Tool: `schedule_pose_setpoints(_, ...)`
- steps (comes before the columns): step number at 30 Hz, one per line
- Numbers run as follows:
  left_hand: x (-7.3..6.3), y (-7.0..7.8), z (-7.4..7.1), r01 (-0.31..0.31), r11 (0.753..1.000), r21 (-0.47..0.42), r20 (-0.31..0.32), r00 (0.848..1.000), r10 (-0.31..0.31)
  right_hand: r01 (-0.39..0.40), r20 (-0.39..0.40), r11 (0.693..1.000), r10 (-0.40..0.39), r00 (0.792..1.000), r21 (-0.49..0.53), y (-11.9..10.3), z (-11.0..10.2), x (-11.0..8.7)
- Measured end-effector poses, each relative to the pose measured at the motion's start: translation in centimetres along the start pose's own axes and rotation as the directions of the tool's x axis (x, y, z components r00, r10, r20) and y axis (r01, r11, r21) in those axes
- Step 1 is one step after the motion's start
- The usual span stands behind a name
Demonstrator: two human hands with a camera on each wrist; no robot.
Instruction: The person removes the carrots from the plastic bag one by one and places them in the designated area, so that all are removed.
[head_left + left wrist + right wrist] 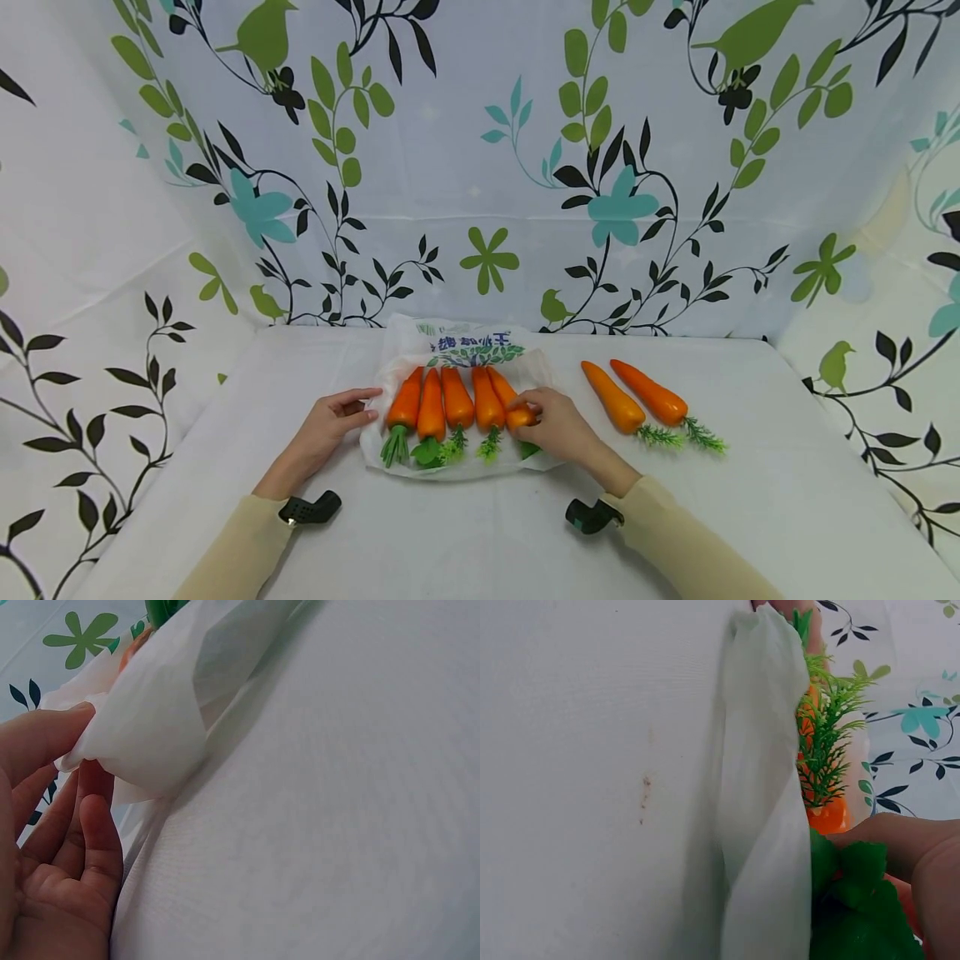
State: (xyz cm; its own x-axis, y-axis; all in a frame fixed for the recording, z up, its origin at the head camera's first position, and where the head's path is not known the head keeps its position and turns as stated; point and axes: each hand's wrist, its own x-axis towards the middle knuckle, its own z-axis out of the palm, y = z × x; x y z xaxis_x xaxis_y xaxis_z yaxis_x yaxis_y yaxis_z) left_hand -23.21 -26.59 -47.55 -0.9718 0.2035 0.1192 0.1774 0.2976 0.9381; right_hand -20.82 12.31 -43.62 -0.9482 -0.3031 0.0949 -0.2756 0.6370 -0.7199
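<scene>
Several orange toy carrots with green tops lie side by side on a white plastic bag (450, 471) in the head view. At the bag's left edge, my left hand (335, 427) pinches the thin plastic between thumb and fingers; the left wrist view shows this pinched bag edge (154, 739) up close. My right hand (557, 423) grips the rightmost carrot (501, 386) of the row, its fingers covering part of it. In the right wrist view, dark green leaves (855, 907) sit beside the right thumb, and a feathery carrot top (829, 742) shows beyond.
Two more carrots lie on the white table (465, 550) right of the bag: a lighter orange carrot (613, 398) and a darker orange carrot (651, 393). Printed lettering marks the bag's far part. A patterned cloth (420, 208) hangs behind the table.
</scene>
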Motion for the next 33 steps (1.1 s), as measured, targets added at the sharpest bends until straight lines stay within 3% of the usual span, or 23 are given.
schedule_pose_setpoints(19, -0.1, 0.4, 0.2, 0.010, 1.000, 0.008, -0.004, 1.000, -0.010, 0.032, 0.010, 0.997, -0.033, 0.999, 0.069, -1.1, -3.9, -1.3)
schedule_pose_setpoints(25, 0.2, 0.2, 0.2, 0.022, 1.000, -0.001, -0.005, 1.000, -0.022, 0.017, 0.030, 0.995, -0.020, 0.999, 0.098, -0.6, -5.9, -2.1)
schedule_pose_setpoints(33, 0.1, 0.2, 0.2, 0.020, 1.000, -0.007, -0.002, 1.000, -0.020, -0.021, -0.012, 0.998, 0.022, 1.000, 0.061, 0.8, -8.4, -3.3)
